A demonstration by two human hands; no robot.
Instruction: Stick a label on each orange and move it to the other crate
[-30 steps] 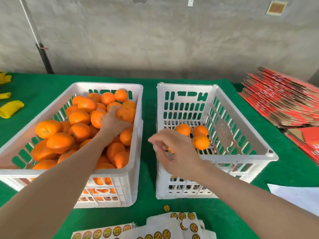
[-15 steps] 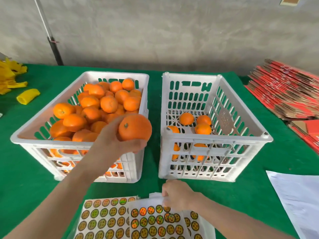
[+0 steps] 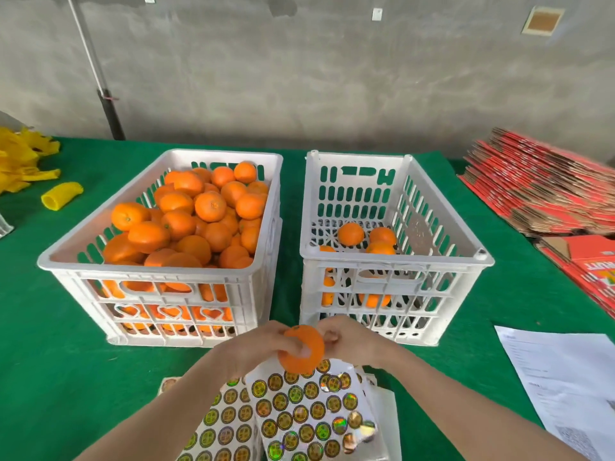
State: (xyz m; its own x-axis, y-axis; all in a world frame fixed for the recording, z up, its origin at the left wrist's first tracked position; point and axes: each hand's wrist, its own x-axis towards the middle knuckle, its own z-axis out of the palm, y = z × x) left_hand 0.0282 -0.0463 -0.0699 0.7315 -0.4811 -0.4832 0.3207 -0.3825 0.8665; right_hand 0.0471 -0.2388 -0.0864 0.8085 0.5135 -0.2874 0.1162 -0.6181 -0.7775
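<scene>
My left hand (image 3: 258, 349) grips an orange (image 3: 304, 356) just above the sticker sheets (image 3: 299, 410), in front of the two white crates. My right hand (image 3: 349, 341) is against the orange's right side with its fingers curled; whether it pinches a label is hidden. The left crate (image 3: 76, 254) is heaped with oranges (image 3: 199, 214). The right crate (image 3: 396, 261) holds a few oranges (image 3: 351, 233) on its floor.
A green cloth (image 3: 50, 344) covers the table. Yellow foam sleeves (image 3: 61, 195) lie at the far left. Stacks of flat red cartons (image 3: 545, 191) fill the right side, and printed white paper (image 3: 562, 377) lies at the near right.
My left hand has carried the orange from beside the left crate's rim down to the sticker sheets. My right hand has risen from the sheets to meet the orange.
</scene>
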